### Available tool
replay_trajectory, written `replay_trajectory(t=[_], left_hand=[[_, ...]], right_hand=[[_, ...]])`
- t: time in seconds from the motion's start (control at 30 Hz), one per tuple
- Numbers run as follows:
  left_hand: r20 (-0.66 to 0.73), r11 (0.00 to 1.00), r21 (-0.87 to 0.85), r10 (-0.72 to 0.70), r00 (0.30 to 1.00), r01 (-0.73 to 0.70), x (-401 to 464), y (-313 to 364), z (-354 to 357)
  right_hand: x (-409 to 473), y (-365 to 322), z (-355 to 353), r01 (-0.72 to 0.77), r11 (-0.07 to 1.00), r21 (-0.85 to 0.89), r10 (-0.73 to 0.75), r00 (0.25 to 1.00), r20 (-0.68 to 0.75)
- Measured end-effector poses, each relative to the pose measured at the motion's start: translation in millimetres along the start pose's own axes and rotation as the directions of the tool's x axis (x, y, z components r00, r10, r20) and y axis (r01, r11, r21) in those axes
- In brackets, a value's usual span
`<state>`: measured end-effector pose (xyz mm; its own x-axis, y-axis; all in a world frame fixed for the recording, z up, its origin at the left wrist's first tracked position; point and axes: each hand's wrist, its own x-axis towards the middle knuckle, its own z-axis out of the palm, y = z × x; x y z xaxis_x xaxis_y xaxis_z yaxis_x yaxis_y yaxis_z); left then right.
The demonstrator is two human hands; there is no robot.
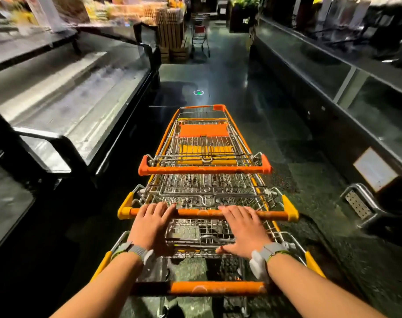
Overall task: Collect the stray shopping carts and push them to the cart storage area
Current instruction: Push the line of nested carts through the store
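Three nested shopping carts stand in the aisle in front of me. The front cart has an orange handle, the middle cart an orange bar with yellow ends, and the nearest cart's handle lies under my forearms. My left hand and my right hand reach over the nearest handle and rest on the middle cart's bar. Their fingers lie fairly straight across it and the thumbs stay off it. Another cart stands alone far down the aisle.
A long open chest freezer runs along the left and a glass-fronted counter along the right. Wooden crates are stacked at the far left by the lone cart. A metal corner guard juts out at the right. The floor is dark and glossy.
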<state>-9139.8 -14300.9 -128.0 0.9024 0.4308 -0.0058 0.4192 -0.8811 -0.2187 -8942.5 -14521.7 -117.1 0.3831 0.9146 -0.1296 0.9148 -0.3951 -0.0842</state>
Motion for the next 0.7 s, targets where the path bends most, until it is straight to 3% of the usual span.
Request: replay_trajectory(t=[0.23, 0.57, 0.7], left_hand=[[0.040, 0.999, -0.043, -0.009, 0.999, 0.011, 131, -36, 14], [-0.072, 0.998, -0.065, 0.003, 0.997, -0.007, 338, -104, 32], [-0.015, 0.995, -0.095, 0.011, 1.000, -0.013, 428, -134, 41]], right_hand=[[123, 58, -13, -0.008, 1.000, -0.006, 0.008, 1.000, 0.005], [325, 138, -51, -0.015, 1.000, -0.018, 0.016, 0.999, 0.037], [411, 173, -63, -0.057, 0.998, -0.011, 0.058, 0.996, 0.063]])
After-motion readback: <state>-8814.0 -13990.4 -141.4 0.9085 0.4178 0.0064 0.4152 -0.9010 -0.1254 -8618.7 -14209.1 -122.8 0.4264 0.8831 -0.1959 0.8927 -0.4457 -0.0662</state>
